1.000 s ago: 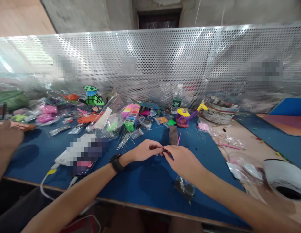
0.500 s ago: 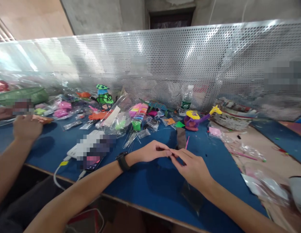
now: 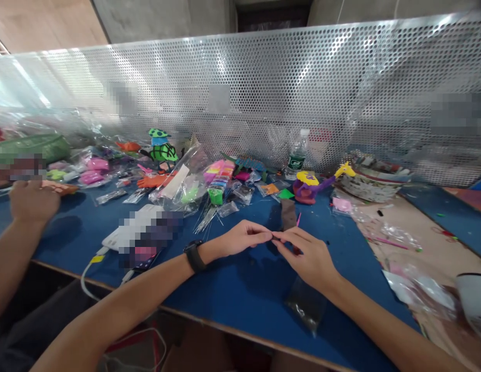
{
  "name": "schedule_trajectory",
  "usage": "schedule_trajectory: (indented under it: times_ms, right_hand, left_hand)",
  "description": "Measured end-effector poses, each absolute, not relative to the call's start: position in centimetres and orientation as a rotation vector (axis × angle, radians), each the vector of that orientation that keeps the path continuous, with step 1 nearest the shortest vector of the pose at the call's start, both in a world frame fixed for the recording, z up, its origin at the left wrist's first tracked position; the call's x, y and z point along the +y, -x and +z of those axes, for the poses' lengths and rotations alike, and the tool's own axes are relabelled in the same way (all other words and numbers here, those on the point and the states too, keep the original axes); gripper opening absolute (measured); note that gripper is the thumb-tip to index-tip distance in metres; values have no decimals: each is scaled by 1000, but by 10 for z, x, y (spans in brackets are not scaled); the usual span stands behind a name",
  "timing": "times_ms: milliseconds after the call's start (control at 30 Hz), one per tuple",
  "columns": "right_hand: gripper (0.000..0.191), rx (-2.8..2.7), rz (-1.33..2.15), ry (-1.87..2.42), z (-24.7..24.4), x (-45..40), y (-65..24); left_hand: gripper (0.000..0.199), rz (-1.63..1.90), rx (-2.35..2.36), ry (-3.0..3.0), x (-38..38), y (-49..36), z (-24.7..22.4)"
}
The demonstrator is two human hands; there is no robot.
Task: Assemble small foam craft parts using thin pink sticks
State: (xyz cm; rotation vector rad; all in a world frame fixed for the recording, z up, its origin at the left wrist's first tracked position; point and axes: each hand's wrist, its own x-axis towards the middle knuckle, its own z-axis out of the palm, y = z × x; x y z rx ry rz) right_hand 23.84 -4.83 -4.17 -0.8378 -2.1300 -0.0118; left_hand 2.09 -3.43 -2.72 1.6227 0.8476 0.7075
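Dark piece (image 3: 277,238): left hand (image 3: 242,239) and right hand (image 3: 312,257) pinch it between fingertips (image 3: 267,236).

Looks like a small dark sliver (image 3: 276,237), mostly hidden from view, and sits pinched between left hand (image 3: 242,240) and right hand (image 3: 310,256), above the blue tabletop (image 3: 233,289).

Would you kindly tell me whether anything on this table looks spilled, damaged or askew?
Nothing looks plainly spilled or damaged; the thin silvery wires look askew, splayed unevenly across the blue tabletop rather than neatly aligned.
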Motion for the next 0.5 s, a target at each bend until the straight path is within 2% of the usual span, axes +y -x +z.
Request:
schedule_trajectory:
  times_ms: [233,500]
  right_hand:
    - [25,-2174,-29,857,-39,-49,-238]
    - [21,-2155,-38,905,-40,-49,-237]
  left_hand:
    - [48,683,849,-1682,-32,-20,-32]
    - [45,692,845,-1608,-32,-22,-30]
